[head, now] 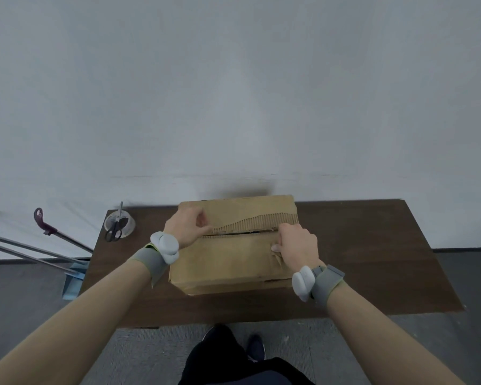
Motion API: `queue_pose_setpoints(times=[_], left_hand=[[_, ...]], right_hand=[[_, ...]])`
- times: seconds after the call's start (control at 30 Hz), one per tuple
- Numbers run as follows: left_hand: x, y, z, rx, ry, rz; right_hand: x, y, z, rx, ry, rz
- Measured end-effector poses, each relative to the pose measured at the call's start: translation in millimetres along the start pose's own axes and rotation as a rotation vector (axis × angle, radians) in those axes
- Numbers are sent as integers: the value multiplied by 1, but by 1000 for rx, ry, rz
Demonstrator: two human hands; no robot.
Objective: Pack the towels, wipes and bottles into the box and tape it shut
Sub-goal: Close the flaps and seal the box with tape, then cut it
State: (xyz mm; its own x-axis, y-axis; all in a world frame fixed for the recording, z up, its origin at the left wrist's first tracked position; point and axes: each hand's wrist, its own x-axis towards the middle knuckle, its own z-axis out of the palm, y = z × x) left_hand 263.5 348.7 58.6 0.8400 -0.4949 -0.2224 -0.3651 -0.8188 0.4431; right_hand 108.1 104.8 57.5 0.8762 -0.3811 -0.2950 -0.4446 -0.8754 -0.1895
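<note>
Pressing on the shut cardboard box [228, 262], the left hand [188, 225] and right hand [297, 243] curl their fingers at the flap seam, grasping nothing. No writing shows on the box, which sits under both hands on a dark wooden table [372, 259] by a white wall [233, 93]; scissors [115, 229] on a tape roll [121, 222] lie left of the left fingers.

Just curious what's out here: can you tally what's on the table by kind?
Box: 1
Tape roll: 1
Scissors: 1
Total: 3
The scissors lie across the tape roll. Both hands, left and right, are on the box flaps. No towels, wipes or bottles show.
</note>
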Motion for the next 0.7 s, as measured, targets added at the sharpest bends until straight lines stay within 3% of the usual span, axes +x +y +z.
queue_pose_setpoints(times=[0.2,0.4,0.7], left_hand=[[3,3,11,114,-54,-6],[3,4,14,205,-64,10],[8,-2,11,107,-81,22]], right_hand=[[0,0,-4,83,-26,-5],[8,-25,-5,201,-74,-223],[39,-90,15,155,-47,-323]])
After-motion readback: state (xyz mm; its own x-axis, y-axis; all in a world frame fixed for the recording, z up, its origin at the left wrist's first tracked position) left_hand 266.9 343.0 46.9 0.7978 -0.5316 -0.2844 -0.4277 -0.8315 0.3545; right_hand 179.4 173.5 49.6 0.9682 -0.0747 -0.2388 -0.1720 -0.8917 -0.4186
